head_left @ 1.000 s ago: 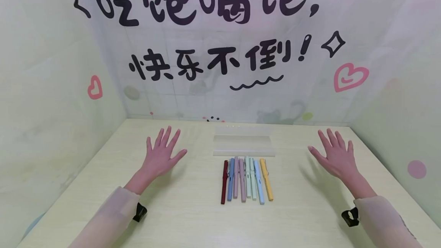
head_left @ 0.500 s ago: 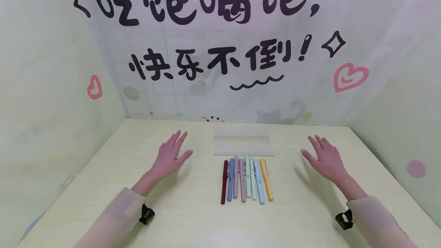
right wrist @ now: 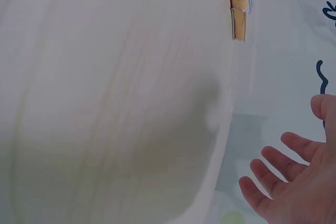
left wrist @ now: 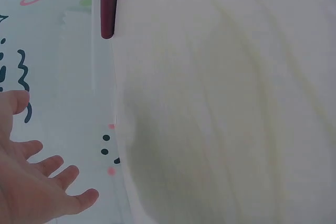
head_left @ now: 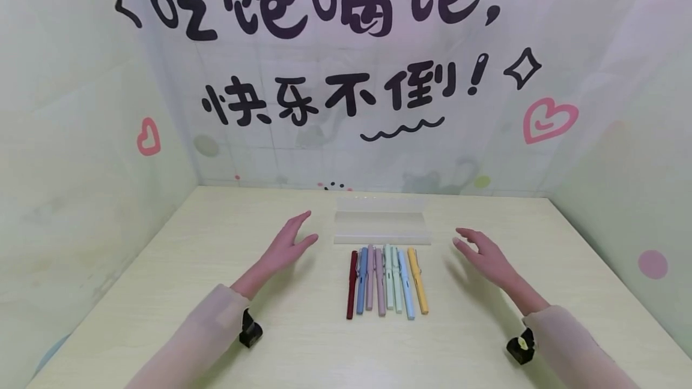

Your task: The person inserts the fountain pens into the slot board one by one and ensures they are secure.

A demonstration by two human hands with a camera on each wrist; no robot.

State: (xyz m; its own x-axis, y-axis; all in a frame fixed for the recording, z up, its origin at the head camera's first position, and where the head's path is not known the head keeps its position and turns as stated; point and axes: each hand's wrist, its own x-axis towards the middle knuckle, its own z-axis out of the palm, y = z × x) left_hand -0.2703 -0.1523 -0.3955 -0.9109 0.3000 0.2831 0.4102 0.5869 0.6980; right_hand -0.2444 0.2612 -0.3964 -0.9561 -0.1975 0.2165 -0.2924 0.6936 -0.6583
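Several pens lie side by side in a row on the table in the head view, from a dark red pen [head_left: 352, 285] at the left through blue, mauve, mint and light blue to a yellow pen [head_left: 418, 281] at the right. Behind them is a clear plastic tray [head_left: 382, 239]. To the left of the row, my left hand [head_left: 282, 252] hovers over the table with fingers extended and nothing in it. On the other side, my right hand [head_left: 489, 260] is likewise raised and holds nothing, its fingers loosely bent. The wrist views show spread fingers with the end pens beyond.
A pale wooden table [head_left: 303, 347] carries the pens and tray. A printed backdrop [head_left: 243, 161] with dark lettering rises at its back edge, and similar fabric walls close in both sides. Each wrist wears a black camera band, the left band [head_left: 251, 330] hanging below the sleeve.
Both hands have moved inward toward the pens, the left one to the right and the right one to the left. Their spread fingers have drawn closer together. Pens and tray stay put.
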